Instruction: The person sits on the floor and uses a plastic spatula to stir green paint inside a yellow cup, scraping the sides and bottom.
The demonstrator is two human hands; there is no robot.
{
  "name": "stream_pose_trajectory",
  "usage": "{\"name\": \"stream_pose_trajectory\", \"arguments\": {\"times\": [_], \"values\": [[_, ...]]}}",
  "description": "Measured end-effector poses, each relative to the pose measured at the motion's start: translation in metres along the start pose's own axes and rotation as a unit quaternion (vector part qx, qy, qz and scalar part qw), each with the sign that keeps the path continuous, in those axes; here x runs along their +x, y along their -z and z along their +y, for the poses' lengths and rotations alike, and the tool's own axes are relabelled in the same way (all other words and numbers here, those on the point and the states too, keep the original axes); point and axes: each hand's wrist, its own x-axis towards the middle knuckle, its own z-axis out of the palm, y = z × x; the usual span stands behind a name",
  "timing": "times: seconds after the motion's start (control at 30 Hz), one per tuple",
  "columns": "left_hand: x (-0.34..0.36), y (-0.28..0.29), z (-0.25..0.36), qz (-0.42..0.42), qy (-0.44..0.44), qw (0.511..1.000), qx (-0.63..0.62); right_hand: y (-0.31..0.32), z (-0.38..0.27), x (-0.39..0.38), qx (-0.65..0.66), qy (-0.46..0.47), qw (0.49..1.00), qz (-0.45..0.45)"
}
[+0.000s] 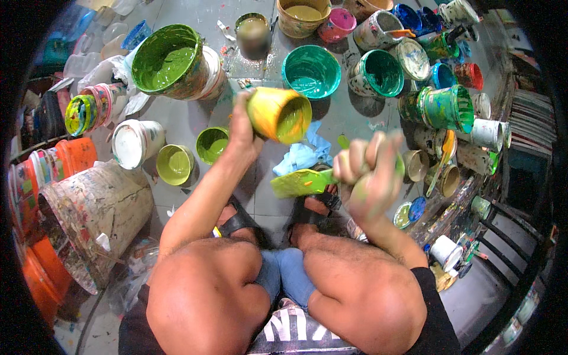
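Note:
In front of me my left hand (pixel 243 127) is closed round a yellow paint tub (pixel 267 113). The tub is tipped on its side, its mouth turned right and toward me, with green paint coating the inside. My right hand (pixel 370 177), smeared by motion, grips a green spatula (pixel 299 182). Its flat blade points left, just below the tub and apart from it. A crumpled light-blue cloth (pixel 305 152) lies on the floor behind the blade. Two small olive-green tubs, one nearer (pixel 175 164) and one farther (pixel 212 145), stand left of my left forearm.
A large bucket of green paint (pixel 168 62) stands at the far left. Ahead is a teal paint tub (pixel 311 71). Several paint buckets crowd the right side, with a paint-crusted brush (pixel 442 160) among them. A big stained bucket (pixel 100 213) lies tilted at the left.

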Motion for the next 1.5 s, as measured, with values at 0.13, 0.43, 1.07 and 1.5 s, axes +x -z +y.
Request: {"name": "stream_pose_trajectory", "arguments": {"times": [0.13,0.43,1.07,1.5], "values": [[0.008,0.006,0.007,-0.019,-0.021,1.0,-0.01,0.015,-0.018,0.017,0.079,0.071,0.994,0.012],[-0.005,-0.001,-0.014,-0.057,0.078,0.993,-0.061,0.009,-0.013,0.033,-0.011,0.181,0.977,-0.113],[-0.009,-0.004,-0.023,-0.045,0.094,0.994,-0.045,0.0,0.025,0.012,-0.092,0.196,0.972,-0.089],[-0.017,-0.014,-0.007,-0.13,0.211,0.968,-0.04,0.01,0.033,0.02,-0.096,0.156,0.969,-0.165]]}}
